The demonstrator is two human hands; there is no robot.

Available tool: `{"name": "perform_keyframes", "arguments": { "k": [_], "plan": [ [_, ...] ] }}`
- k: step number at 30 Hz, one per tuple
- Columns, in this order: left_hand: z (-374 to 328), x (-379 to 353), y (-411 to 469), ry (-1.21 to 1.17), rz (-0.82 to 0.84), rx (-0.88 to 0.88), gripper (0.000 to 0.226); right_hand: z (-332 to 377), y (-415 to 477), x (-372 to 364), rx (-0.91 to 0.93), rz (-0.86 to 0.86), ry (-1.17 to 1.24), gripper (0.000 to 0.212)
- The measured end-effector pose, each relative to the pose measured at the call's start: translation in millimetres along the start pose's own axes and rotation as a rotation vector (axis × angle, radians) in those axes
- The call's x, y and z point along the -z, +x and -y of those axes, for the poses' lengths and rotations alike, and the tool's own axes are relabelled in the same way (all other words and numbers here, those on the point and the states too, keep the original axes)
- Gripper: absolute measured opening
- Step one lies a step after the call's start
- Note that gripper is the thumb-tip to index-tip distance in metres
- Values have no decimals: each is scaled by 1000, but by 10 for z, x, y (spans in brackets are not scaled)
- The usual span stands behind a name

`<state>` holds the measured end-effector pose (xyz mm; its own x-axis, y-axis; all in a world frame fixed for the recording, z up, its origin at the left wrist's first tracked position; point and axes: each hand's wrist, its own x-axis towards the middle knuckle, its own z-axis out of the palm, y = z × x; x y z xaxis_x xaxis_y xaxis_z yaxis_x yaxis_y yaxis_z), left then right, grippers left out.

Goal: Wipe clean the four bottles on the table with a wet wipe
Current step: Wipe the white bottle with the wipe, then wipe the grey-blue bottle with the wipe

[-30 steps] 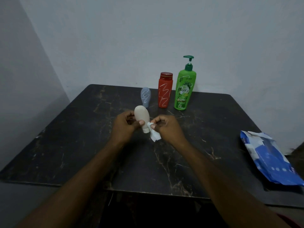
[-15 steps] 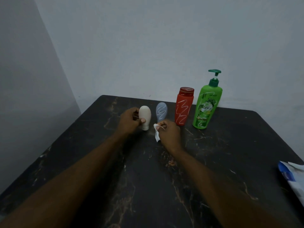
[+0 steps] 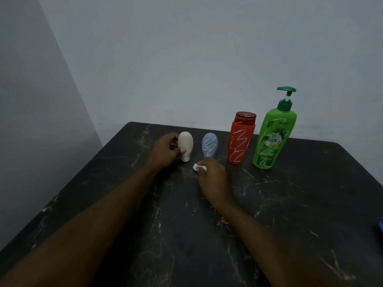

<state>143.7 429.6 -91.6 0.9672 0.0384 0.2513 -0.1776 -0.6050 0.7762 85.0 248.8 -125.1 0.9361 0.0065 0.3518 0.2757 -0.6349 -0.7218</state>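
a left hand (image 3: 165, 151) grips a cream bottle (image 3: 186, 145) standing cap-down on the desk (image 3: 290, 204), while the right hand (image 3: 211, 177) pinches a wet wipe (image 3: 199, 168).

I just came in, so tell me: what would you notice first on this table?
The tall green pump bottle stands at the right end of the row, beside a red bottle scribbled in white. Left of them, the left hand holds a cream bottle standing on its cap, and the right hand pinches a white wipe just before a scribbled blue bottle.
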Motion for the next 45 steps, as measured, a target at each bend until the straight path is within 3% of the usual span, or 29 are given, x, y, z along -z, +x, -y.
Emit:
{"name": "perform_keyframes", "arguments": {
  "k": [10,15,19,21,24,28,31,40,45],
  "plan": [
    [-1,-9,24,-30,61,15,38,-57,17,-32,-38,-20,91,14],
    [-44,47,-15,-104,109,46,61,-56,19,-32,-46,-1,94,15],
    [-244,181,9,63,3,-71,78,-89,-24,19,-47,-16,152,10],
    [-459,239,47,181,-46,-221,70,-121,-75,54,-54,-19,184,10],
    [-866,210,147,382,45,-404,56,-160,-139,106,-65,-25,242,7],
    [-1171,-19,346,722,264,-420,46,-180,-212,208,-81,-20,264,4],
    [-1212,-141,437,830,351,-395,40,-199,-281,301,-96,-28,263,7],
    [-1255,-260,330,796,323,-354,20,-208,-384,643,-105,-91,368,9],
    [-1385,-125,-54,539,195,-281,19,-257,-539,1086,-134,-128,454,9]
  ]
}}
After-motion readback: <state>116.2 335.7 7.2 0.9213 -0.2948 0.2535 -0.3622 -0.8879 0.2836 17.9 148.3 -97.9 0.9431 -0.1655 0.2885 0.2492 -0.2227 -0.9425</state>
